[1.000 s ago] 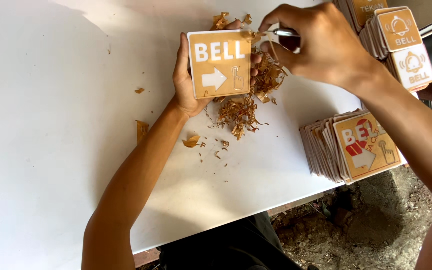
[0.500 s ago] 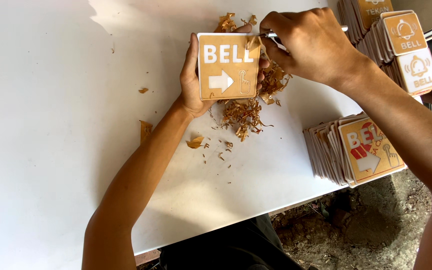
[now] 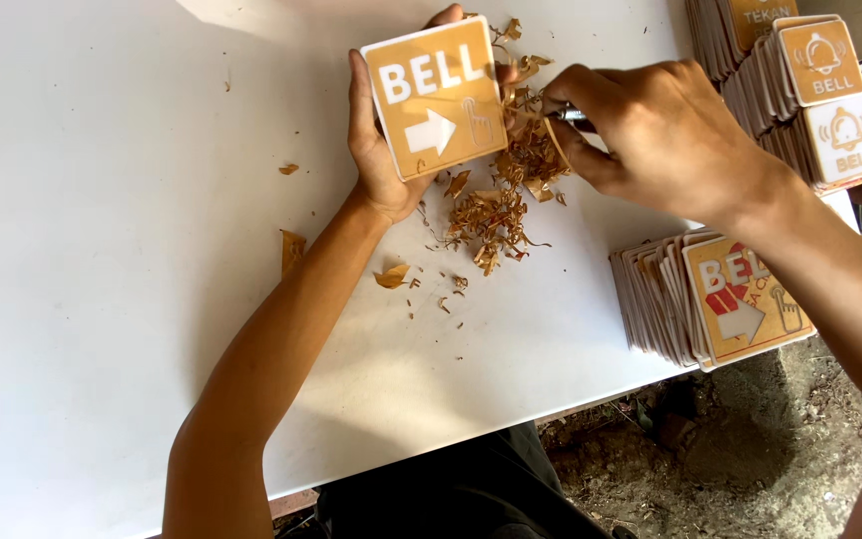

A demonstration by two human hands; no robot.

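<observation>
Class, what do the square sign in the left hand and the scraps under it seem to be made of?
Sign: probably a rigid plastic plate, tan matt face with white markings and a thin white edge. Scraps: thin curled tan peelings, likely paper or film; which one is unclear.

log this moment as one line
left hand: holds square tan sign plate | right hand: pinches thin metal tool | brown peel scraps beneath

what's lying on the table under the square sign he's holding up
Brown peeled scraps lie piled on the white table below the square sign. Whatever lies directly behind the sign and the left hand is hidden.
</observation>
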